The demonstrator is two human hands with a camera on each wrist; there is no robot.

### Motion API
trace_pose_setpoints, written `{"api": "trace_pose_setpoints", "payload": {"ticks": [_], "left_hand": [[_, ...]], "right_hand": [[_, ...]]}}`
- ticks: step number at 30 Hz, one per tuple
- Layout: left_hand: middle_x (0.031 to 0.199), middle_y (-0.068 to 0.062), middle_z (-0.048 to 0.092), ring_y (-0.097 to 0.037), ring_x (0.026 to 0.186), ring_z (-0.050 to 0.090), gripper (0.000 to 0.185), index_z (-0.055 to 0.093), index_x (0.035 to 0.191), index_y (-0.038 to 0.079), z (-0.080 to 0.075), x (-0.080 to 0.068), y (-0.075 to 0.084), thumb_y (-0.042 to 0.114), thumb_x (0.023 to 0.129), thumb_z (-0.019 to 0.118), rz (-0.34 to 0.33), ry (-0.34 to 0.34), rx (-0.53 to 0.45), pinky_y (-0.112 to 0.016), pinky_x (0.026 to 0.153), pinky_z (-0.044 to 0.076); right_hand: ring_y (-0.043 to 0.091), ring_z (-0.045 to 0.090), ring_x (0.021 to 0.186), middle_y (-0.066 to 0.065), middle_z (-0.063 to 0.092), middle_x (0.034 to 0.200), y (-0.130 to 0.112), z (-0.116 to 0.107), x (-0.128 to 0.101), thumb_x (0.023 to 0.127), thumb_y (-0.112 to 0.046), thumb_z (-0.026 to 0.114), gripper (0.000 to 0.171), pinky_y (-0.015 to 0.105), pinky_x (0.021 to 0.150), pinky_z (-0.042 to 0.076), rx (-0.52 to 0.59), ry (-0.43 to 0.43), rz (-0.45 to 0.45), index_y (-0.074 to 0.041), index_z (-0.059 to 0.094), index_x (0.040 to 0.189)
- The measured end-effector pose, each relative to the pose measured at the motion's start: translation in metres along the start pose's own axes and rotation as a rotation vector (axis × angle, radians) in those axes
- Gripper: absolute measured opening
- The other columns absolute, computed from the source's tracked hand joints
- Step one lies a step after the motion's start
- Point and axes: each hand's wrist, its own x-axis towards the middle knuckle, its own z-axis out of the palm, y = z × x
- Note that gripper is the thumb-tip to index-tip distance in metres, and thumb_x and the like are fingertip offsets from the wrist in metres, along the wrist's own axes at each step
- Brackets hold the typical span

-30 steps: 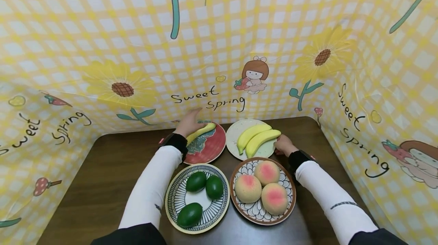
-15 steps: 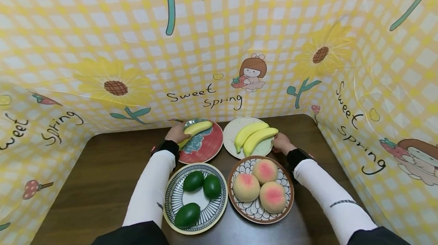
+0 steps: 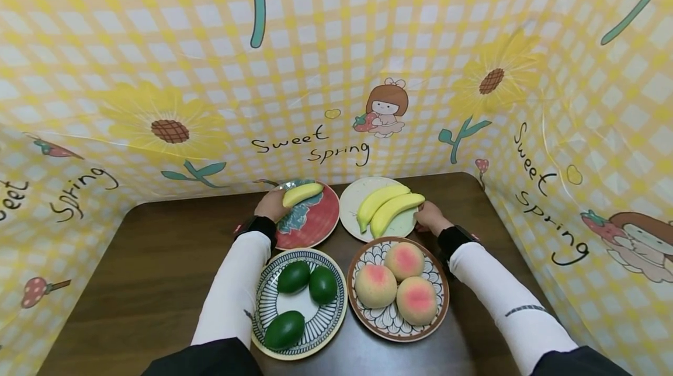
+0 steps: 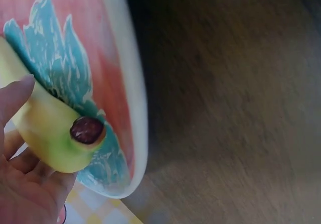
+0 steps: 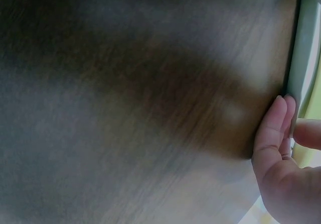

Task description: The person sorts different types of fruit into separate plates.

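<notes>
At the back of the dark wooden worktop [image 3: 158,259], our left hand [image 3: 270,205] grips a yellow banana [image 3: 302,194] above the red plate [image 3: 315,224], our right hand [image 3: 431,216] pinches the pale plate's [image 3: 351,204] rim, and setting it down calls for clearance.

Banana [image 3: 302,194] smooth, waxy; red plate [image 3: 318,221] glossy glazed ceramic; table [image 3: 158,259] matt dark wood w/ grain.

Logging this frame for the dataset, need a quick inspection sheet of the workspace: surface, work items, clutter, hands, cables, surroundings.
Surface: dark wooden table.
Work items: single banana over the red plate; two bananas on the pale plate.
Clutter: three green fruits on a striped plate; three peaches on a patterned plate.
Hands: left hand grips the single banana; right hand touches the pale plate's rim.
Cables: nothing seen.
Surroundings: yellow checked backdrop with sunflowers.
</notes>
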Motion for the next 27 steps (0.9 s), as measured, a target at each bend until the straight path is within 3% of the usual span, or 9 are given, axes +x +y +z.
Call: {"api": "trace_pose_setpoints", "payload": {"ticks": [5,8,17,22,27], "left_hand": [[0.119,-0.023,0.071,-0.039,0.113,0.065,0.035,0.064,0.125,-0.003,0.0,-0.007,0.006,0.01,0.092,0.068,0.019,0.048,0.025,-0.051,0.102,0.048],[0.117,-0.022,0.071,-0.038,0.11,0.065,0.034,0.064,0.125,-0.002,0.0,-0.01,0.008,0.009,0.093,0.068,0.013,0.055,0.035,-0.05,0.1,0.048],[0.123,-0.022,0.07,-0.038,0.117,0.064,0.038,0.063,0.13,-0.002,0.004,-0.009,0.006,0.01,0.094,0.067,0.004,0.069,0.034,-0.05,0.105,0.048],[0.134,-0.024,0.066,-0.04,0.126,0.06,0.047,0.056,0.14,-0.001,-0.002,-0.009,0.007,0.012,0.096,0.065,-0.025,0.04,0.03,-0.052,0.109,0.046],[0.134,-0.024,0.065,-0.04,0.124,0.062,0.05,0.053,0.142,0.001,-0.008,-0.007,0.015,0.014,0.096,0.065,-0.043,0.03,0.023,-0.053,0.105,0.048]], "right_hand": [[0.011,0.052,0.054,0.005,0.05,0.073,0.0,0.001,0.0,0.093,0.002,0.044,0.012,0.021,0.054,0.05,0.01,-0.004,0.006,-0.005,0.041,0.084],[0.01,0.053,0.053,0.005,0.05,0.072,0.0,0.001,0.001,0.093,0.002,0.044,0.012,0.021,0.053,0.05,0.012,-0.008,0.005,-0.005,0.041,0.083],[0.011,0.053,0.053,0.003,0.05,0.069,0.002,0.003,0.004,0.093,0.003,0.045,0.01,0.022,0.052,0.05,0.027,-0.011,0.011,-0.003,0.043,0.085],[0.011,0.053,0.054,0.005,0.051,0.073,0.002,0.002,0.004,0.094,0.002,0.044,0.012,0.022,0.053,0.05,0.015,-0.016,0.012,-0.004,0.042,0.084],[0.011,0.053,0.055,0.007,0.05,0.078,0.001,0.0,0.003,0.093,0.003,0.044,0.013,0.022,0.053,0.051,-0.007,0.0,0.005,-0.005,0.041,0.083]]}}
